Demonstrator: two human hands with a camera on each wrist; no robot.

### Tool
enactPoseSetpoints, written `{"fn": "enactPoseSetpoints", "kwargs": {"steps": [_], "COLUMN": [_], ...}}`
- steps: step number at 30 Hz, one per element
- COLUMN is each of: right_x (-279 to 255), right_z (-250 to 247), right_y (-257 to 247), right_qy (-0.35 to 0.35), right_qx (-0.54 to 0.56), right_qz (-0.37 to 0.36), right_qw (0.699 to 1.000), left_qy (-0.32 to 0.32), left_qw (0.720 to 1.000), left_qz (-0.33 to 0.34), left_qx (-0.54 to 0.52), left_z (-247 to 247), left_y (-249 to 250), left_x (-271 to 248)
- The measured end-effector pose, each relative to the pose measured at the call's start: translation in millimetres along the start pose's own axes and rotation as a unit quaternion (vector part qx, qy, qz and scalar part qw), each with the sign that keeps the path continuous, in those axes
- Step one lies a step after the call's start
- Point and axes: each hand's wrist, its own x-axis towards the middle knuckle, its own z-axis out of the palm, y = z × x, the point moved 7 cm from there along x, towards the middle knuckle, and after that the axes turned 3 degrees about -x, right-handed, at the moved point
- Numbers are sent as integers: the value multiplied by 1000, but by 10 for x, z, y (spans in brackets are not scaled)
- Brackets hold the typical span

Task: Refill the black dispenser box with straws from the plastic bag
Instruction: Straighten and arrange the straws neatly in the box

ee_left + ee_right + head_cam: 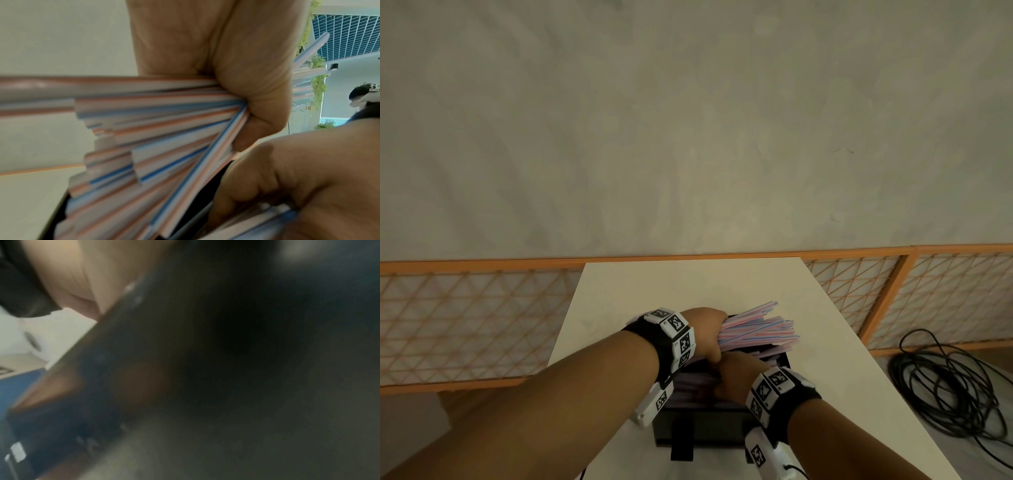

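The black dispenser box [702, 428] stands near the front of a white table [626, 294]. My left hand [705, 332] grips a fanned bundle of pink, blue and white striped straws [760, 330] over the box's far side. In the left wrist view the fist [252, 91] closes round the straws [164, 129]. My right hand [736, 377] reaches into the open top of the box, its fingers [246, 183] curled round the straws lying inside [257, 222]. The right wrist view is dark and blurred, close against the box wall [185, 369]. No plastic bag shows.
An orange-framed mesh fence [465, 322] runs behind the table on both sides. A coil of black cable [948, 383] lies on the floor at the right. A plain wall fills the top of the head view.
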Motion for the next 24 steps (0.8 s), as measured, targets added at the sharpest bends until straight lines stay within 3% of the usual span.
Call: {"fn": "enactPoseSetpoints", "kwargs": {"steps": [8, 20, 24], "right_x": [-18, 172, 217], "right_z": [-123, 96, 140], "right_y": [-168, -88, -76], "right_qy": [44, -56, -53], "right_qx": [-198, -191, -209], "right_qz": [-19, 70, 81], "right_qw": [979, 977, 973], "left_qy": [23, 13, 14], "left_qw": [1000, 1000, 1000], "left_qz": [3, -2, 0], "left_qx": [-3, -6, -7], "left_z": [-139, -110, -105], "left_y": [-13, 10, 8], "left_x": [15, -41, -49]}}
